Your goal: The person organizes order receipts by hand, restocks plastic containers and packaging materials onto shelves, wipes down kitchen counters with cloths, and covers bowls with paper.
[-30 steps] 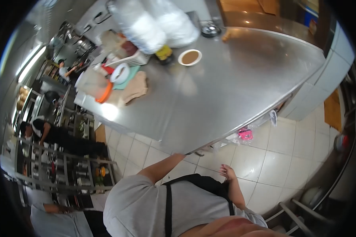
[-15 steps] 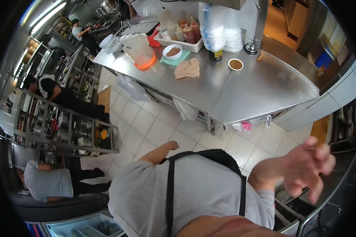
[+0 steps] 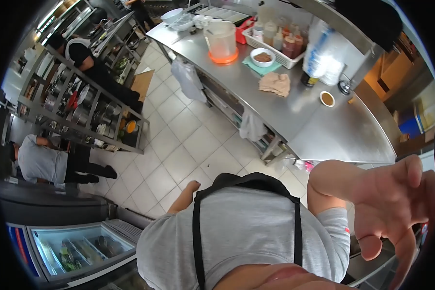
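Bowl of brown liquid [image 3: 327,99] sits untouched on the tabletop [image 3: 340,140]; right hand [image 3: 389,200] has come up closer, fingers spread, empty; left hand [image 3: 193,186] hangs low, grip unclear.

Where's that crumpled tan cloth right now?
In the head view, the tan cloth lies on the metal counter, right of centre towards the top, just below the white bowl that sits on the green cloth.

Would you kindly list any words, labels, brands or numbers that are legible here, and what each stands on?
No text is legible.
Yellow label on the dark bottle: too small and blurred.
Red mark on the grey right sleeve: too small to read.
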